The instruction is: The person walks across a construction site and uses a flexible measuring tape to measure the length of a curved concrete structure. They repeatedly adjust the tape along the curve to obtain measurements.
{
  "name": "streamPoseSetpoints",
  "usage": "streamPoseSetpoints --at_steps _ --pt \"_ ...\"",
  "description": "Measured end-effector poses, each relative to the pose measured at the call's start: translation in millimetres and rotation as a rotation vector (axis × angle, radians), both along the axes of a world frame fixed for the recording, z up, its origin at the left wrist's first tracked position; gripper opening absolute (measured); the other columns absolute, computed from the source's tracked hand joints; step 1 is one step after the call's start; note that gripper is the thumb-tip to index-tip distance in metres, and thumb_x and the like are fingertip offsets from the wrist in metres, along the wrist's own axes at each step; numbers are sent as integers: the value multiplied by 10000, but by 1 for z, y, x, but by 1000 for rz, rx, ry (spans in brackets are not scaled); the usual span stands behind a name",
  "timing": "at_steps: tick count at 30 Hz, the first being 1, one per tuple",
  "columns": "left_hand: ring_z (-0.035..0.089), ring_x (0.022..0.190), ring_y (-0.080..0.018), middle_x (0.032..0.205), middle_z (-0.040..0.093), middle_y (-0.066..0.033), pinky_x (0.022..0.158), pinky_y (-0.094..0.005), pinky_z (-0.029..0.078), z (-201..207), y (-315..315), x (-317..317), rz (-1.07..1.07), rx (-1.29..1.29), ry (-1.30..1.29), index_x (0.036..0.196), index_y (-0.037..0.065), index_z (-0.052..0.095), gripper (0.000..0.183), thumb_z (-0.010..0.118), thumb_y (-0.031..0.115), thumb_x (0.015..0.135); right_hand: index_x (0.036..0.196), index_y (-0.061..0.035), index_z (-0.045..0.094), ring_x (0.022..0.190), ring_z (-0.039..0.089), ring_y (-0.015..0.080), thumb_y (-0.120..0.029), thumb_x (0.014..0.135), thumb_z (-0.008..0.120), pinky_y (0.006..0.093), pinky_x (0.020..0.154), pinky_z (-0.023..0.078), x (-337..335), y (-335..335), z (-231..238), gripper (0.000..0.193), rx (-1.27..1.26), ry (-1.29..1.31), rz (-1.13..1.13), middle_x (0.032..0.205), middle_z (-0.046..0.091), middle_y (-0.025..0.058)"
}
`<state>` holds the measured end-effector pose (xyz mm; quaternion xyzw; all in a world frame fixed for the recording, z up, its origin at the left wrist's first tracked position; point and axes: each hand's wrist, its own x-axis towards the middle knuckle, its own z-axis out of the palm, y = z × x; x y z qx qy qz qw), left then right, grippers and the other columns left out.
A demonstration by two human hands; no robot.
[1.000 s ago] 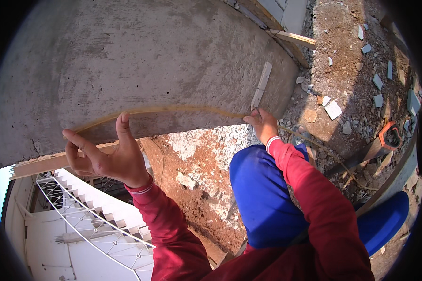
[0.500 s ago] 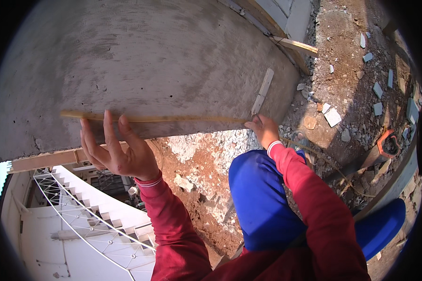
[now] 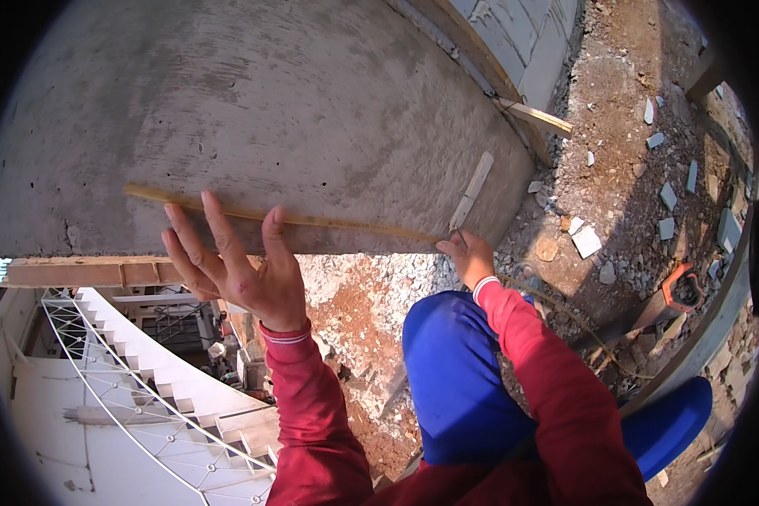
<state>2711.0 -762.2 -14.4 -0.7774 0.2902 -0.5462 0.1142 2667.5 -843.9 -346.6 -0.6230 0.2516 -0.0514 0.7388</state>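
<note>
So we've got the left hand (image 3: 243, 274) up against a big grey concrete surface (image 3: 253, 101), fingers spread well apart, thumb out to the side. The fingertips reach over a yellowish strip (image 3: 354, 225) lying along the concrete near its lower edge. The strip runs pretty much straight, slanting down a bit from upper left, where its end pokes out past the fingers, to the right hand (image 3: 472, 260).

That right hand has thumb and finger pinched together on the strip's right-hand end. There's a small dark thing poking up by those fingertips too, but we can't tell what it is. Just above sits a narrow pale piece (image 3: 472, 190), slanted on the concrete.

As for lettering, we had a good look at the strip and at the saw (image 3: 681, 288) with the orange handle over on the right, and at this size we can't make any out on either.

Around all that: red sleeves (image 3: 316, 413) with pale-striped cuffs, a knee in blue trousers (image 3: 455, 371), and reddish ground littered with rubble, including a white broken slab (image 3: 586, 242). A thin tan line (image 3: 603, 341) trails over the rubble from near the right wrist; we can't tell if it joins the strip. Lower left, we see a white staircase (image 3: 173, 371) with a thin white railing, below a wooden beam (image 3: 93, 271).
</note>
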Motion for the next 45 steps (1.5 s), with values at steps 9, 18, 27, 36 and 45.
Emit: streamPoseSetpoints --at_steps 9,18,27,36,45 --pt "432 1291 -283 1376 573 -103 1056 -476 328 4 -8 2 -24 -17 -109 1310 98 638 544 808 304 836 826 -30 622 546 449 147 -316 830 806 328 548 410 -2 4 0 341 -25 -50 -68 589 516 62" --pt "611 874 -167 1053 666 -84 743 -313 487 27 -33 9 -264 -374 22 1336 -3 565 532 706 -35 825 860 -1 625 642 588 299 -395 830 783 389 653 483 -5 0 -5 426 16 -1 -52 738 643 179" --pt "660 780 -138 974 700 -109 643 -230 563 46 -46 8 -330 -385 11 1313 -7 542 532 669 -91 804 837 -7 627 613 565 228 -381 833 783 358 619 469 -2 -17 18 405 67 7 -52 696 625 149" --pt "649 783 -125 1007 649 -96 670 -233 582 55 -78 25 -574 -395 229 1289 28 570 505 658 -103 809 807 6 606 628 612 243 -364 843 761 359 622 474 -1 -52 13 403 -92 -87 -169 676 619 163" --pt "650 769 -121 1021 634 -89 649 -229 572 66 -70 45 -410 -73 33 994 57 773 251 654 -93 832 833 24 627 637 632 277 -380 835 767 390 644 491 21 -43 18 428 10 -111 -173 685 639 170"
